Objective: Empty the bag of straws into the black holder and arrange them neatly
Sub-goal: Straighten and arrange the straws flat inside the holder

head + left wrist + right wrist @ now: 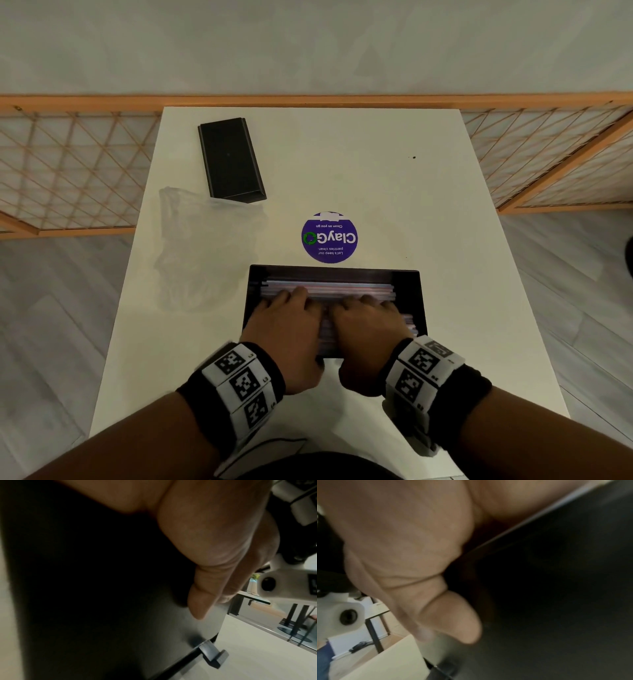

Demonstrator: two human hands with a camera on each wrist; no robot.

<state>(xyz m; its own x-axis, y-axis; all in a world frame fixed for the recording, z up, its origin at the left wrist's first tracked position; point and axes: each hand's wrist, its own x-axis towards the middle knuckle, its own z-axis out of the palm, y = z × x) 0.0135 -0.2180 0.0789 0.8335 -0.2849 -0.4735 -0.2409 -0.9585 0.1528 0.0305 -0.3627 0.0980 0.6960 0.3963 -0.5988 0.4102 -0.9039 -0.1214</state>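
Observation:
The black holder sits open on the white table, close to me. Pale pink and white straws lie lengthwise inside it, left to right. My left hand and right hand are side by side over the holder's near half, fingers lying on the straws. The left wrist view shows the left thumb against the holder's outer wall. In the right wrist view the right thumb lies against that wall. Both wrist views hide the fingertips. The clear plastic bag lies flat and limp to the left.
A black lid lies at the table's far left, just beyond the bag. A round purple sticker is on the tabletop behind the holder. A wooden lattice screen stands along the far edge. Grey floor flanks the table.

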